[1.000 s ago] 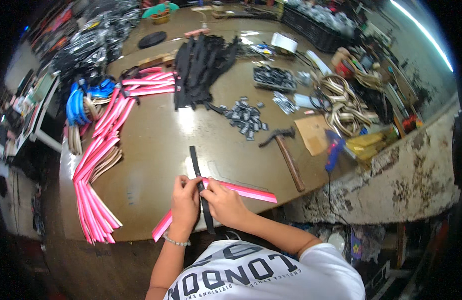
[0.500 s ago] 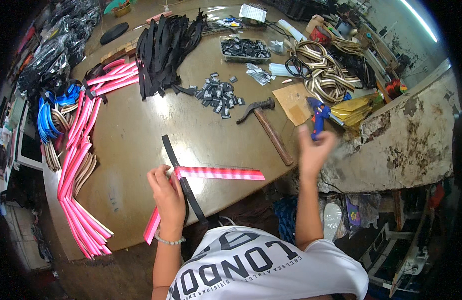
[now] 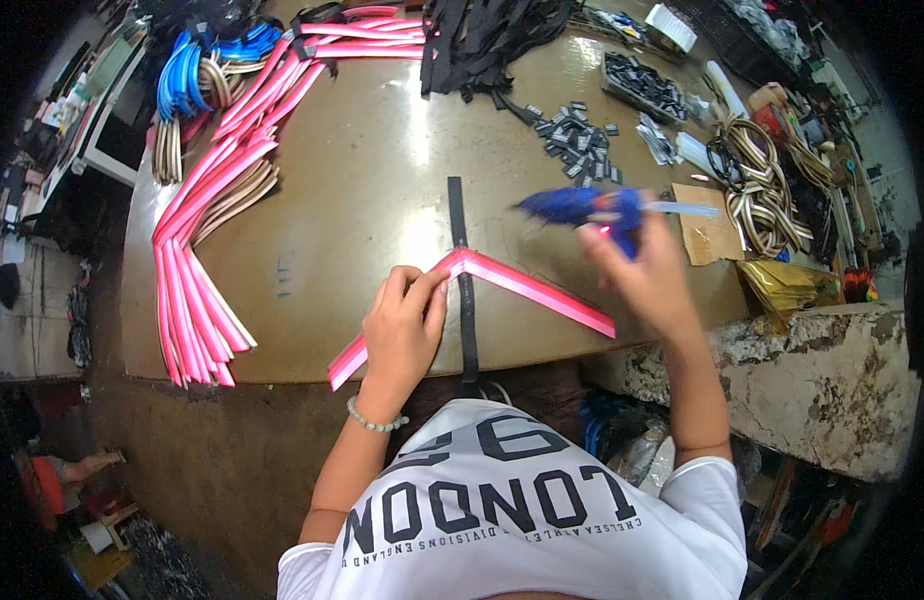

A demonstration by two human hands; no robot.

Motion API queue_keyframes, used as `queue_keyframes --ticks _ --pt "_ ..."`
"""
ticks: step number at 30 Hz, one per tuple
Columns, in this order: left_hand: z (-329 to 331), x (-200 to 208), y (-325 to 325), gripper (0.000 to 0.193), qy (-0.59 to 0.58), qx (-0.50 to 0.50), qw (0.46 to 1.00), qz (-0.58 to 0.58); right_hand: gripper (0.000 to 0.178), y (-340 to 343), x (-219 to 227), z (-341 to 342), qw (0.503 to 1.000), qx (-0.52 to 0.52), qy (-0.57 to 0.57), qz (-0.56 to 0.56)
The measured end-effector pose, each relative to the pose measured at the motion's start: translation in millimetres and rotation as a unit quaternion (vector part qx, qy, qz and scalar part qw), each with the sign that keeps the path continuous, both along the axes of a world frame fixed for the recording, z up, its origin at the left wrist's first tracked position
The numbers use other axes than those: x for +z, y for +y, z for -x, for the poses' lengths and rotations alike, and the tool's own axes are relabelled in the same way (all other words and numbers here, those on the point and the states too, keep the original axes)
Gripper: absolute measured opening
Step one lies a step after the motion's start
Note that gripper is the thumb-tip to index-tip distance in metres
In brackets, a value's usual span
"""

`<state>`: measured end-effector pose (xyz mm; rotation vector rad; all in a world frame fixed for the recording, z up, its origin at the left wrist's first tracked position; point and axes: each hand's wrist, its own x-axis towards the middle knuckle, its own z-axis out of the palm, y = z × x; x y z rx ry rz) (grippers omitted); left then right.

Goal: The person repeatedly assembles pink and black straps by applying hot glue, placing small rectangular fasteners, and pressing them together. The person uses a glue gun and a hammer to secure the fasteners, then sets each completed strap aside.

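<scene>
My left hand (image 3: 400,325) grips a pink ribbed strip (image 3: 542,287) near its bend, fingers closed on its left arm. The strip makes a wide V, its peak lying across a straight black strap (image 3: 457,210) on the table. Below the strip, the strap runs to the table's front edge. My right hand (image 3: 654,275), blurred by motion, is wrapped round the handle of a blue glue gun (image 3: 587,207). The gun is in the air right of the strap, nozzle to the left, with a clear glue stick (image 3: 687,209) out of its back. A small red light glows on it.
Bundled pink strips (image 3: 197,265) lie at left beside blue coils (image 3: 187,85). At the back are black straps (image 3: 487,45), scattered small black labels (image 3: 579,140) and a tub (image 3: 644,88) of similar pieces. To the right lie a cardboard piece (image 3: 710,225) and beige-and-brown coils (image 3: 760,190).
My right hand has lifted the glue gun off the cardboard and brought it left, toward the strip. The whole view has turned; my left hand stays at the bend.
</scene>
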<state>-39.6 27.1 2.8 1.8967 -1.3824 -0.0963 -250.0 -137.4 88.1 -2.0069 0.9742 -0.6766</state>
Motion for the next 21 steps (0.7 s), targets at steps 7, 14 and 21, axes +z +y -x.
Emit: queue_keyframes --ticks 7,14,21 --pt "-1 2 0 0.012 0.005 -0.005 1.000 0.002 0.055 -1 -19 -40 0.986 0.112 0.121 0.004" --pt "0 1 -1 0.012 0.011 0.001 1.000 -0.002 0.043 5 -20 -36 0.980 0.093 0.172 -0.022" --pt "0 4 -1 0.013 0.007 0.005 1.000 -0.007 0.048 31 -3 -18 0.968 0.178 0.157 -0.082"
